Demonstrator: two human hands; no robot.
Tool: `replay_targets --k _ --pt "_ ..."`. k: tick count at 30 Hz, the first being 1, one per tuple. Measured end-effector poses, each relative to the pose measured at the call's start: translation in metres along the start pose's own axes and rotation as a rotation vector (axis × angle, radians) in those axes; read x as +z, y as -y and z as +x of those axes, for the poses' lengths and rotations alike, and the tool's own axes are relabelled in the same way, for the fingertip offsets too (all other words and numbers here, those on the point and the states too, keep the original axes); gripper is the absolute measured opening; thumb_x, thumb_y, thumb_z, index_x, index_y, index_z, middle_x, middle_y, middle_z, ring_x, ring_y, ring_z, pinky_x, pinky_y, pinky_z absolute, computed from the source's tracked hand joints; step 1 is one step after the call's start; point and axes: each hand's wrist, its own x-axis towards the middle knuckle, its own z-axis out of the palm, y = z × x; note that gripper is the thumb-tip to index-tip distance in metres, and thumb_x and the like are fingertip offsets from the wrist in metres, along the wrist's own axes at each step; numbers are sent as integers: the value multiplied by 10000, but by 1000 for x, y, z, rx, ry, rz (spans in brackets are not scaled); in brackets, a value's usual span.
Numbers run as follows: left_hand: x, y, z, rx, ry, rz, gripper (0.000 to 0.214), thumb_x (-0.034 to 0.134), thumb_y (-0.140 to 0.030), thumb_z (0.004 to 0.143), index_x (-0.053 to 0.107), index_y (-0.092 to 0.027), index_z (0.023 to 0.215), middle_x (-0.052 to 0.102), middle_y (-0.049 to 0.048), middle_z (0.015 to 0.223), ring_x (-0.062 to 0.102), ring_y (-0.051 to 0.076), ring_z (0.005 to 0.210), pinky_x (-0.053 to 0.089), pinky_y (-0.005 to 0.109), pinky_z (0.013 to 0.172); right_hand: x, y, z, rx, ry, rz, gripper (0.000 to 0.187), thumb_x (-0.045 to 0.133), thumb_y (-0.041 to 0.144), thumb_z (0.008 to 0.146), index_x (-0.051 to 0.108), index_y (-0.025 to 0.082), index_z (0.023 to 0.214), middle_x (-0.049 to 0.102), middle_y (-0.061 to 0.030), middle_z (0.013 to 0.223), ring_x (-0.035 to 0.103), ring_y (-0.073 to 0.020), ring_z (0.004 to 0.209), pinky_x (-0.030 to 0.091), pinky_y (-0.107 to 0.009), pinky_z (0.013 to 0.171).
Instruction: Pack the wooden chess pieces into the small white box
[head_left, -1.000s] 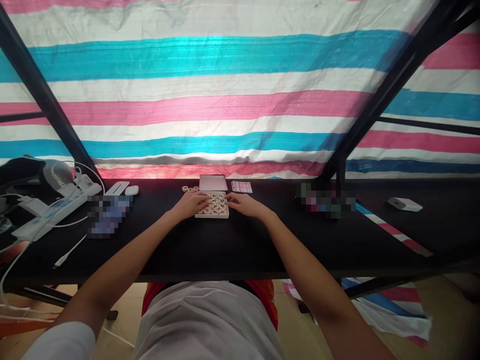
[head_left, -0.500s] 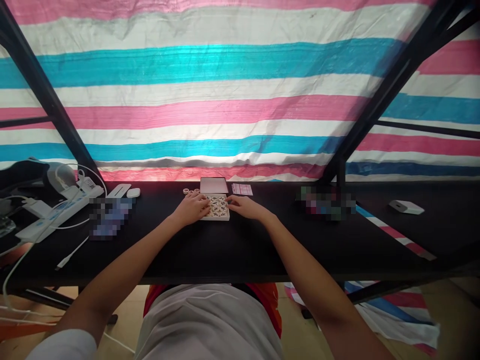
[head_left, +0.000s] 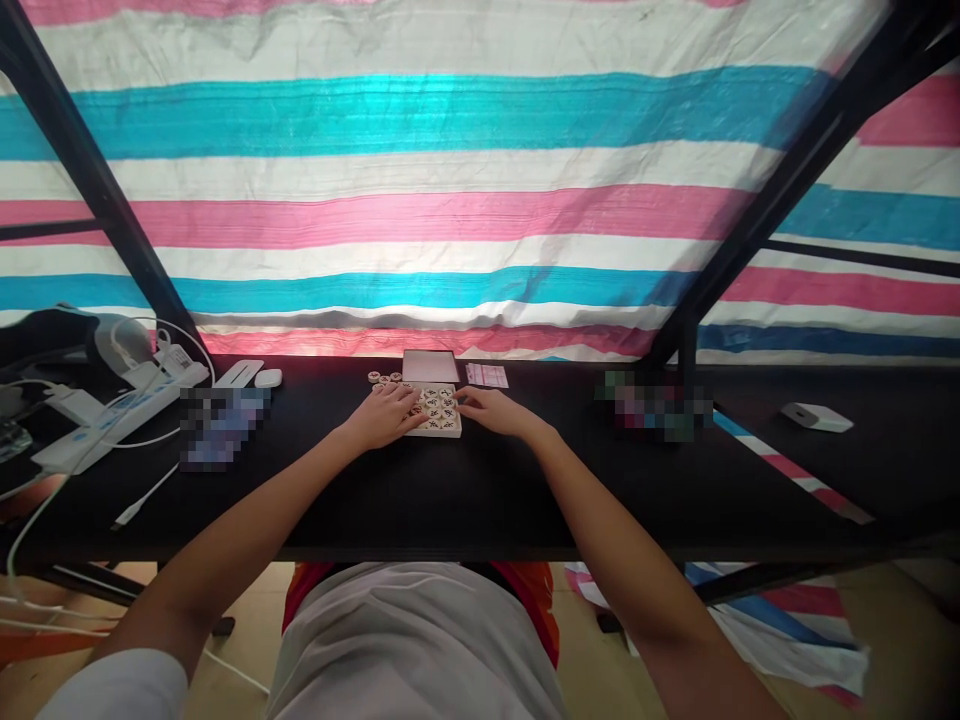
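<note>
Head cam: your white box (head_left: 448,434) sat toward the back of the smooth black desk (head_left: 465,505), its visible part pretty much filled with round, character-marked discs (head_left: 433,403); a few loose discs (head_left: 374,377) were left outside, by the pale rectangular lid (head_left: 429,366). Your left hand (head_left: 382,414) covered the box's left side, fingers close together, thumb apart, can't tell if pinching anything. Your right hand (head_left: 496,410) had bent fingers at the right edge, grip unclear too. Crinkly striped sheet (head_left: 450,215) behind.
</note>
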Motion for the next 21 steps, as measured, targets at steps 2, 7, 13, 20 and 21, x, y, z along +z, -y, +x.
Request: replay_targets --k 2,7,13,20,21 --pt "1 -1 0 5 -12 -20 491 340 -488 948 534 -163 1260 572 108 1237 476 247 1167 344 368 990 0 -2 1 -4 -4 2 326 497 412 886 590 231 1140 684 -40 941 604 -176 817 447 -290 767" --pt "2 -3 2 41 18 -77 428 344 -472 950 606 -198 1149 620 60 1175 490 225 1153 335 360 999 1 -3 1 -12 -6 11 319 504 401 885 591 225 1138 687 -42 948 607 -174 830 446 -288 784" --pt "-19 25 -2 -74 31 -79 370 331 -339 939 634 -178 1079 627 89 1111 541 222 1061 387 347 935 0 0 0 3 1 8 316 498 386 891 587 225 1149 685 -48 981 609 -181 855 448 -294 795" --pt "-33 64 -18 -266 411 -358 470 610 -482 714 626 -243 1117 657 15 934 608 176 807 431 229 701 -1 1 -1 8 6 16 324 503 393 888 586 228 1155 685 -44 975 606 -178 844 448 -290 791" --pt "-33 63 -18 -264 411 -371 490 623 -508 693 635 -240 1102 654 17 933 606 178 809 427 228 696 -1 1 -1 6 5 14 323 501 391 889 585 228 1154 684 -44 975 606 -178 846 447 -289 790"
